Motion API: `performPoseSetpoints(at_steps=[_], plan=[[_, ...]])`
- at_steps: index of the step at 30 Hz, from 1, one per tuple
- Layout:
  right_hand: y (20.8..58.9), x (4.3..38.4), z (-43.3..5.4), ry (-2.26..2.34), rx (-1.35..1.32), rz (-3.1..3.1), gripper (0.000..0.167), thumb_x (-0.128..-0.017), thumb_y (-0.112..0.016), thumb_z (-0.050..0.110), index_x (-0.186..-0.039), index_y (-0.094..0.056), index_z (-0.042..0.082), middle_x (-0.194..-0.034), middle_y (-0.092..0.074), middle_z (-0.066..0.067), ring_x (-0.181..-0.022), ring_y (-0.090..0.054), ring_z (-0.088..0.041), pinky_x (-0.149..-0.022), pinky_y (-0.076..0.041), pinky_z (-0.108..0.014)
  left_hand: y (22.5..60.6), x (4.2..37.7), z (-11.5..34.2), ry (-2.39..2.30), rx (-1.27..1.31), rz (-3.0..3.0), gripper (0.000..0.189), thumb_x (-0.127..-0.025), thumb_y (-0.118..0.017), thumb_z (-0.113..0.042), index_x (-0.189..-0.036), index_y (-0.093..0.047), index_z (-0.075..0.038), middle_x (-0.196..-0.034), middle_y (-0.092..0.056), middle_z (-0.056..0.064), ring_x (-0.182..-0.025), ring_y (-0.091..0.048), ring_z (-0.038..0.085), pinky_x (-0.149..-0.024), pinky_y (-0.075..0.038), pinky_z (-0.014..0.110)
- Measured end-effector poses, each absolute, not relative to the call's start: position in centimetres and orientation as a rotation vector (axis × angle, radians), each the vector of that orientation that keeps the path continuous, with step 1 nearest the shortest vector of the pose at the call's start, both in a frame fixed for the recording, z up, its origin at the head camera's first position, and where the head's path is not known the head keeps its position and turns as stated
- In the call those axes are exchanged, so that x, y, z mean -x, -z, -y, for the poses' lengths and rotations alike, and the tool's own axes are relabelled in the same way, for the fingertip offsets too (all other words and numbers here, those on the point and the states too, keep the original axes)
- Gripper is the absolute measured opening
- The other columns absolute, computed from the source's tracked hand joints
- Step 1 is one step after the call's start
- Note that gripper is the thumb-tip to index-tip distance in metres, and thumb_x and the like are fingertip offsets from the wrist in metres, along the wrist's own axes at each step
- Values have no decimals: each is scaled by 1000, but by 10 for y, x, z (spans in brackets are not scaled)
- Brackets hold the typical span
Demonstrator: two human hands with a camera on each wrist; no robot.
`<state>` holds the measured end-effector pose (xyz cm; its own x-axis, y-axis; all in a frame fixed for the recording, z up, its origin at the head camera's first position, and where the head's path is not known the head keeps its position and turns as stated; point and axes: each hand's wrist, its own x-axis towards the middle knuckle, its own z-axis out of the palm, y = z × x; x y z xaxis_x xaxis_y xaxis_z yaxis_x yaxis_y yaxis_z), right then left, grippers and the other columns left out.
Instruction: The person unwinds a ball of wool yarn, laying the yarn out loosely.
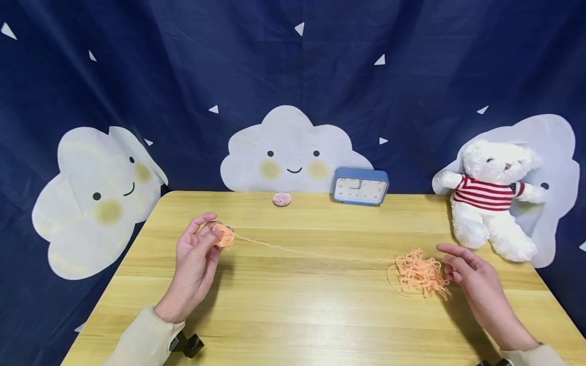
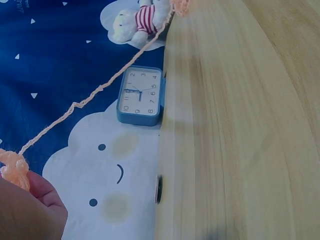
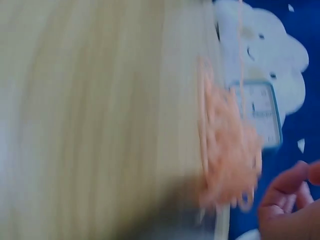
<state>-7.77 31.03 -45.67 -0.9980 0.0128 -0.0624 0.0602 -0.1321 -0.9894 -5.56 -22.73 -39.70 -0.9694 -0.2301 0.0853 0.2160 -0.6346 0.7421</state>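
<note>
Between thumb and fingers, my left hand (image 1: 194, 259) pinches a small wound ball of peach yarn (image 1: 224, 237), raised over the left part of the table. From this ball a strand of yarn (image 2: 75, 106) stretches rightward to a loose, tangled pile of the same yarn (image 1: 420, 274) on the table's right side. One loop sticks out at the pile's left. Beside the pile's right edge hovers my right hand (image 1: 478, 279), index finger extended and the others loosely bent. In the right wrist view, a gap shows between the right hand (image 3: 287, 210) and the blurred pile (image 3: 227, 150).
A blue clock (image 1: 360, 186) and a small round pink item (image 1: 282, 199) stand at the back edge of the wooden table (image 1: 293, 315). A white teddy bear (image 1: 492, 198) in a striped shirt sits at the back right. Behind hangs a dark blue cloud-print curtain (image 1: 256, 61).
</note>
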Motion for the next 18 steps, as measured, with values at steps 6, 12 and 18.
performPoseSetpoints(at_steps=[6,12,18], plan=[[453,70,-266,2442,40,-2021,24,-110,-56,-6,-118,-77,4,-93,-69,-2,-77,-62,-10,-63,-56,-20,397,55,227,2636,-26,1208,32,-101,-50,24,-123,-61,2,-99,-72,13,-91,-76,23,-75,-63,24],[448,76,-225,2004,248,-2136,33,-112,-59,8,-145,-65,6,-111,-72,-13,-93,-69,-21,-79,-61,-29,397,56,226,2627,-32,1227,32,-101,-50,24,-122,-61,2,-99,-70,11,-88,-74,20,-72,-61,23],[449,89,-187,1842,489,-2027,52,-111,-61,8,-160,-47,1,-121,-60,-37,-103,-68,-35,-93,-61,-37,399,58,224,2620,-38,1260,32,-100,-49,24,-119,-62,1,-98,-68,9,-85,-71,16,-71,-60,22]])
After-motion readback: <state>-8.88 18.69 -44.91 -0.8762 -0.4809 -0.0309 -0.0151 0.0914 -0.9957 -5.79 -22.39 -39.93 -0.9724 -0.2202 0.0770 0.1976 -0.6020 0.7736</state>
